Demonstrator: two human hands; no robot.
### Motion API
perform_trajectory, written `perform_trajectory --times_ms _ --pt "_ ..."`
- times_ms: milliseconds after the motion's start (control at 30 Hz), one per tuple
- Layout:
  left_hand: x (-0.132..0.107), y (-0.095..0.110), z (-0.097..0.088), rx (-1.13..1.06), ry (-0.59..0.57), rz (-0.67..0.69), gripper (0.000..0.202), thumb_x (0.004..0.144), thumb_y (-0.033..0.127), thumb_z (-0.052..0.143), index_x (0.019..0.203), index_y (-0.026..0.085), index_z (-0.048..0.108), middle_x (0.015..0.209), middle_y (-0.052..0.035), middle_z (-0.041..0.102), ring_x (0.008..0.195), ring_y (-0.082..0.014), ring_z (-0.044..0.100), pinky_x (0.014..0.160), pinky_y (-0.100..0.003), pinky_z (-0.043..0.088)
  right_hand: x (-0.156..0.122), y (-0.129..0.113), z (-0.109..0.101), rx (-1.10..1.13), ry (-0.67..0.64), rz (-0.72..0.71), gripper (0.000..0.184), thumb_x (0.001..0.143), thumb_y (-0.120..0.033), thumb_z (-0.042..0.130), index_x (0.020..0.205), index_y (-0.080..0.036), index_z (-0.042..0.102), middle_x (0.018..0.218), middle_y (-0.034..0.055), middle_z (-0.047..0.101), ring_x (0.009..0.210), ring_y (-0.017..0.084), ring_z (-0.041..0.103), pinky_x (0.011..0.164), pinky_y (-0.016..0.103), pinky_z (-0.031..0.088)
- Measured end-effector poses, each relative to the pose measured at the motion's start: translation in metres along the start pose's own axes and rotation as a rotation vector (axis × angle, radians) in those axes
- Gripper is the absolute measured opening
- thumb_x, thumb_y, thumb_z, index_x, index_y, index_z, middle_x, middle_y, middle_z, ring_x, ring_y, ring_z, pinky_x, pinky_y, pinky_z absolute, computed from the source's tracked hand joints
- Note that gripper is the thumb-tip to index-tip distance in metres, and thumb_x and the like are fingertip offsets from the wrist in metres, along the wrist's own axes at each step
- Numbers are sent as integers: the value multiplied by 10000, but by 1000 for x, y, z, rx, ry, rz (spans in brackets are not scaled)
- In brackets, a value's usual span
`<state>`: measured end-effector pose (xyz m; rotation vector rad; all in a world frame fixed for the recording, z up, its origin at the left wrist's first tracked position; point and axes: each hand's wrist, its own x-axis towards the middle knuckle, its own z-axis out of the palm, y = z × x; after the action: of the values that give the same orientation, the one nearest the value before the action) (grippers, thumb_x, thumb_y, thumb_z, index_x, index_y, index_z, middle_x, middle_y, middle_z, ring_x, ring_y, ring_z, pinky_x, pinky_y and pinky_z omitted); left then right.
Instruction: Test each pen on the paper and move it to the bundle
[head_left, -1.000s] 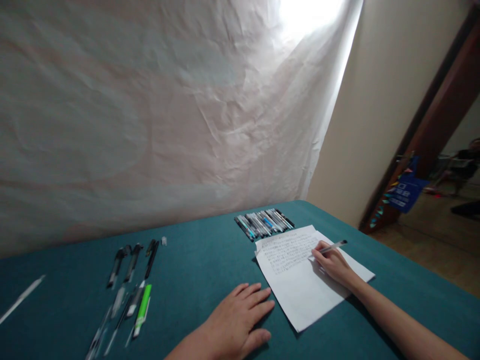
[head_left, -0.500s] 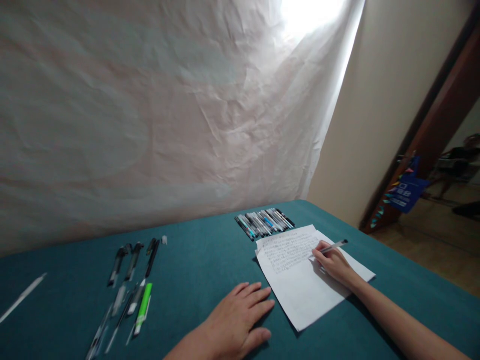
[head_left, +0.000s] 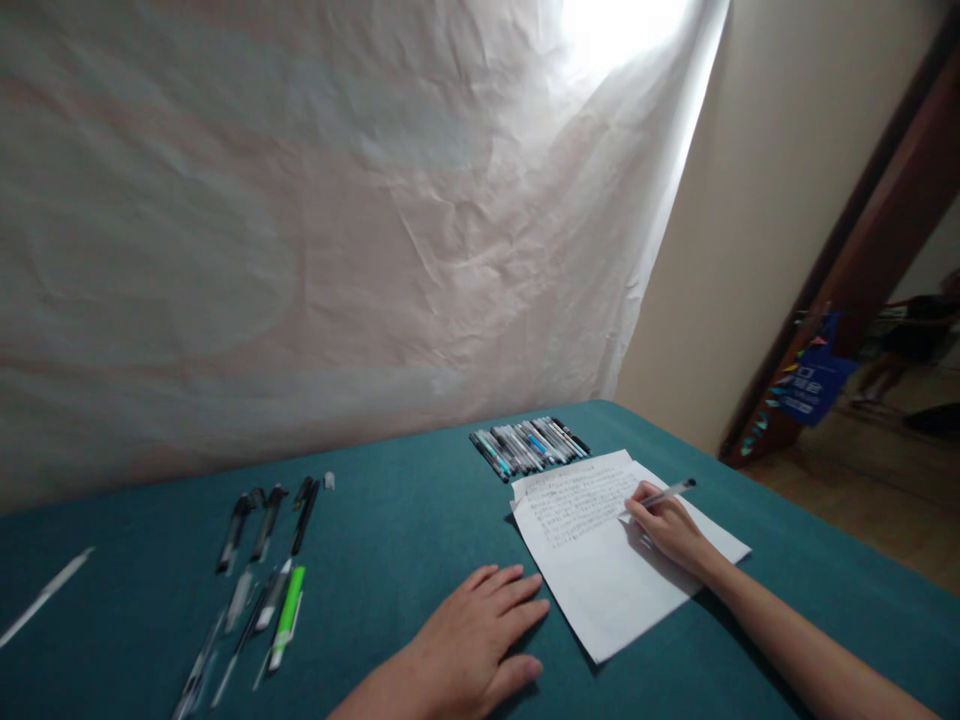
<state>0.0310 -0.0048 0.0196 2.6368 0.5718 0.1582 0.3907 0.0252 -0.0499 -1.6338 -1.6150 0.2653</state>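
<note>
My right hand (head_left: 670, 525) rests on the white paper (head_left: 600, 600) with its fingers closed round a pen (head_left: 670, 493). The pen has a clear barrel and a dark end, and it leans up to the right with its tip near the lines of handwriting. Dense rows of small writing cover the upper part of the top sheet; another sheet shows beneath it. My left hand (head_left: 487, 625) lies palm down on the green tablecloth, fingers spread, just left of the paper's edge. It holds nothing.
A row of pens (head_left: 529, 447) lies beyond the paper. To the left are several loose pens and pen parts, among them a bright green pen (head_left: 287, 615). A white stick-like piece (head_left: 46, 595) lies far left. A blue bag (head_left: 816, 385) hangs by the doorway, where a person (head_left: 919, 330) stands.
My hands, the pen and the paper look almost unmoved. In the doorway, the person in the background has changed position.
</note>
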Motion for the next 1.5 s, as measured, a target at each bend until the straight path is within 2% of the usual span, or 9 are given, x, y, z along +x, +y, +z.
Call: perform_trajectory --times_ms 533,800,933,1067,1133,1200,1300,1400,1500 --pt "-1 0 0 -5 17 0 480 857 441 392 1315 319 315 1411 -8 290 1288 -244 235 1045 -457 174 1 -4 -1 17 15 31 204 762 -333 454 604 -203 450 500 -45 453 469 117 437 476 237 352" --pt "-3 -2 5 -12 64 11 481 840 429 428 1297 304 347 1391 -25 333 1271 -260 273 1032 -459 202 -2 -16 -3 73 36 98 266 794 -407 451 639 -195 490 494 -35 483 458 126 454 469 241 369" --pt "-7 -6 7 8 128 38 474 827 420 464 1266 255 399 1354 -45 394 1235 -242 339 1020 -398 246 -2 -34 6 94 -8 70 257 785 -439 477 741 -195 545 578 -5 552 504 146 493 478 250 387" --pt "-15 -14 -5 51 204 7 373 823 373 493 1162 219 509 1247 -58 506 1132 -211 452 956 -313 330 0 -76 30 183 -164 -45 280 768 -459 503 723 -193 577 727 50 609 624 183 547 520 260 419" --pt "-19 -24 -15 96 246 -74 308 820 351 500 1090 214 557 1138 -58 573 1056 -202 501 901 -291 370 1 -106 46 261 -272 -80 298 789 -461 479 728 -189 582 735 50 607 631 178 548 530 257 427" --pt "-24 -39 -28 152 296 -226 282 816 343 504 1062 223 572 1041 -49 607 982 -193 534 843 -275 400 3 -134 63 341 -361 -103 318 819 -461 440 747 -185 579 713 32 594 605 156 538 539 250 426" --pt "-36 -74 -50 277 347 -598 225 818 330 497 1010 271 598 1011 -9 612 965 -165 546 825 -239 401 7 -168 89 439 -424 -126 344 850 -465 390 759 -180 561 631 -1 553 567 131 510 530 232 406" --pt "-52 -116 -75 350 388 -825 220 842 270 462 995 211 608 997 -63 614 953 -203 556 826 -297 406 10 -186 111 485 -431 -153 349 867 -468 358 785 -184 544 604 -22 516 560 122 494 525 219 389" --pt "-64 -150 -95 409 398 -1012 181 845 223 471 936 173 620 989 -104 606 950 -234 557 806 -339 419 7 -190 125 467 -399 -167 326 876 -459 350 811 -195 530 623 -27 512 557 116 490 527 215 384"
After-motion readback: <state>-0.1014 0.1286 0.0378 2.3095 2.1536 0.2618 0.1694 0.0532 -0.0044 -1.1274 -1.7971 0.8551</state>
